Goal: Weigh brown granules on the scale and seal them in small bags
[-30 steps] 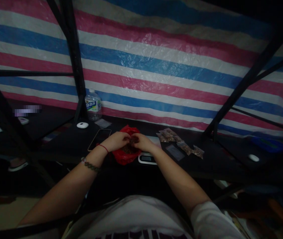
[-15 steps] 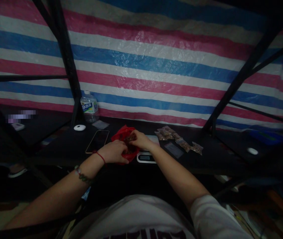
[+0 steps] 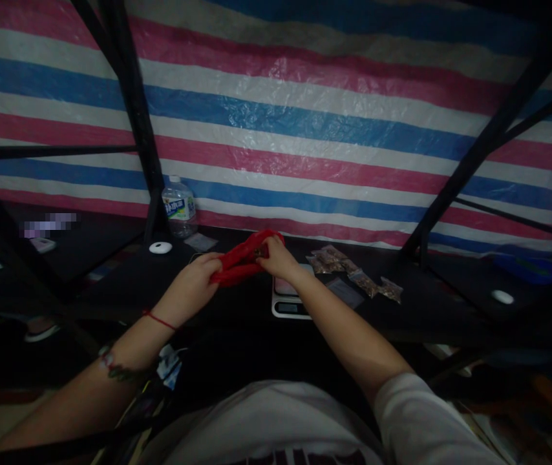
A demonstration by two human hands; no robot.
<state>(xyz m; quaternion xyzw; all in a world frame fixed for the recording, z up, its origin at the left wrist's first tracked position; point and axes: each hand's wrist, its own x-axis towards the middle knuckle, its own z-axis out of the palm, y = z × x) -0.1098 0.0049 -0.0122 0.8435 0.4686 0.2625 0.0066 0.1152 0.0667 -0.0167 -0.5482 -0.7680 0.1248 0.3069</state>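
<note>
A red plastic bag [image 3: 237, 263] is stretched between my two hands above the black tabletop. Its left edge is gripped by my left hand [image 3: 203, 274], whose fingers are closed. My right hand [image 3: 275, 259] is closed on the right side of the bag's mouth, with brownish bits showing near its fingertips. Most of the bag's contents are hidden. Below my right wrist sits a white digital scale [image 3: 290, 309], partly covered by the forearm. To the right lie several small clear bags of brown pieces [image 3: 329, 259] and a flat clear bag [image 3: 346, 294].
At the back left stands a clear plastic bottle [image 3: 179, 206] beside another flat clear bag [image 3: 201, 242]. A white oval object [image 3: 160, 248] lies nearer. Black metal posts [image 3: 138, 123] rise on both sides, with a striped plastic sheet [image 3: 286, 129] behind.
Both hands have shifted the red bag up, away from me, and stretched it sideways. My left hand has moved from over its opening to its left edge. The phone is now hidden.
</note>
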